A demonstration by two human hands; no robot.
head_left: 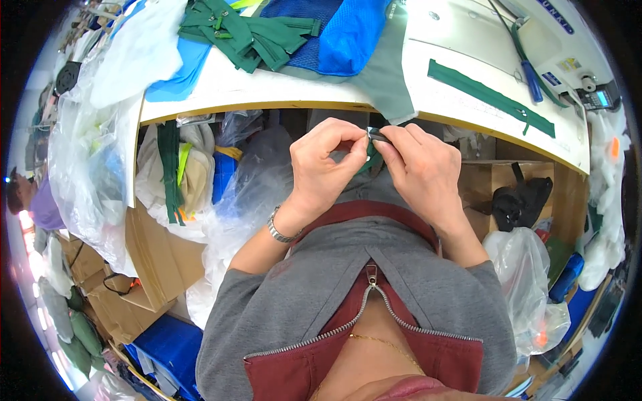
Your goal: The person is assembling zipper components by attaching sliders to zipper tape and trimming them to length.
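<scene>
Both of my hands meet in front of my waist, just off the table's near edge. My left hand (329,157) is closed in a pinch on the end of a narrow green strip (372,159), of the same green as the zippers on the table. From the other side my right hand (422,160) also pinches at this end, thumb and fingertips together. A small pale and dark bit shows between the fingertips, too small to make out. The strip hangs below the hands, partly hidden. On the table, a green zipper (491,97) lies at the right and a pile of green zippers (244,33) at the back left.
Blue mesh fabric (351,40) and a grey-green cloth (388,83) lie on the white table (281,92). A sewing machine (558,47) stands far right, near a blue-handled tool (532,81). Plastic bags (251,177) and cardboard boxes (160,257) crowd beneath and beside the table.
</scene>
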